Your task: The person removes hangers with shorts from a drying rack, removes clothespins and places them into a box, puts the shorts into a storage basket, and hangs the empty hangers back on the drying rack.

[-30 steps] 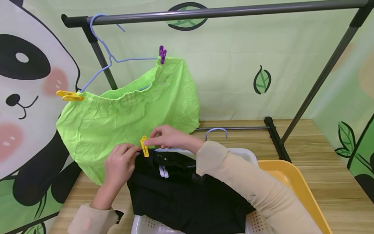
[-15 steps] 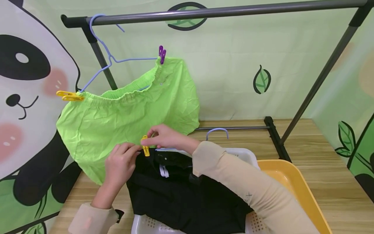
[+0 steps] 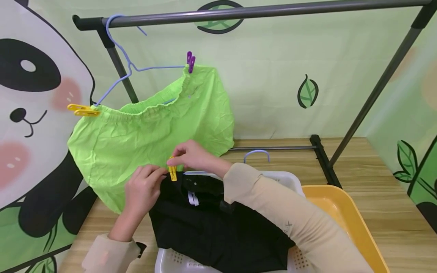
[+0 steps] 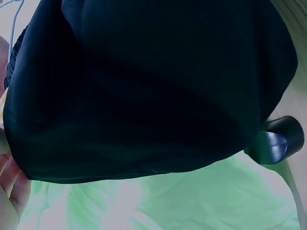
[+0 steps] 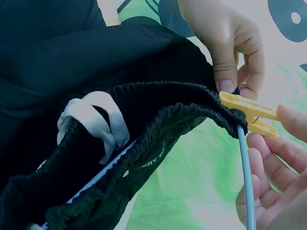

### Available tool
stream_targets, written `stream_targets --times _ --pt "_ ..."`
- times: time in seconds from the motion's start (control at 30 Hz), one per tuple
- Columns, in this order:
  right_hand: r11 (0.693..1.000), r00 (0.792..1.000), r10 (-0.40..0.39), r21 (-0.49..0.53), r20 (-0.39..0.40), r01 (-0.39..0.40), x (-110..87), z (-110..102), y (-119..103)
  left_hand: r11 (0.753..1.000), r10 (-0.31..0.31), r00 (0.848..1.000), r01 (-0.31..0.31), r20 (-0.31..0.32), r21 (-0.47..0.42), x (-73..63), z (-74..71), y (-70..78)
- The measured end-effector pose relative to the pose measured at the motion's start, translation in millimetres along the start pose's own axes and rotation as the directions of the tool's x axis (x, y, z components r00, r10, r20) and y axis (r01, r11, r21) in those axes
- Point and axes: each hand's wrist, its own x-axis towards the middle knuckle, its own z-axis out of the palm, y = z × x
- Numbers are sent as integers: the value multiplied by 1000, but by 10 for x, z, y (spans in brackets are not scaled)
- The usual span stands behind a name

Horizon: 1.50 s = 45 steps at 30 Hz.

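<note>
Black shorts [image 3: 218, 231] with an elastic waistband and a white drawstring [image 5: 103, 117] lie over the white basket. A blue hanger [image 5: 247, 179] runs inside the waistband. At the waistband's left corner, my right hand [image 3: 195, 155] pinches a yellow clothespin [image 3: 172, 170] by its handles. In the right wrist view the clothespin's jaws are over the waistband edge, by the hanger. My left hand [image 3: 142, 187] pinches the black fabric just beside the clothespin. Black cloth fills most of the left wrist view and hides much of that hand.
Green shorts [image 3: 153, 132] hang from another blue hanger [image 3: 119, 45] on the rack bar [image 3: 273, 12], clipped by a yellow clothespin [image 3: 83, 110] and a purple clothespin [image 3: 190, 62]. A white basket [image 3: 285, 177] and an orange tray [image 3: 345, 206] stand on the wooden table [image 3: 385, 182].
Both hands stay at the waistband's left corner. The right hand and clothespin shift only slightly; the whole view has moved a little.
</note>
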Motion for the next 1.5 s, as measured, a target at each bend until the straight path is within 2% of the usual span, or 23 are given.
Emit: stream_targets --times 0.2,0.37,0.57,0.83,1.5 --pt "992 995 -61 -114 -73 53 9 -11 11 1000 -9 1000 9 17 6 22 0 12" --pt "991 991 -66 -123 -115 52 -9 -12 25 1000 -15 999 15 30 19 36 -7 22" --pt "999 988 -33 -11 -148 32 -7 -1 75 999 -21 999 20 40 34 34 -6 28" --pt "988 991 28 154 -132 -7 8 7 127 999 -27 999 25 46 38 33 0 24" --pt "958 984 86 284 -154 -39 19 42 134 998 -33 999 31 30 47 39 2 27"
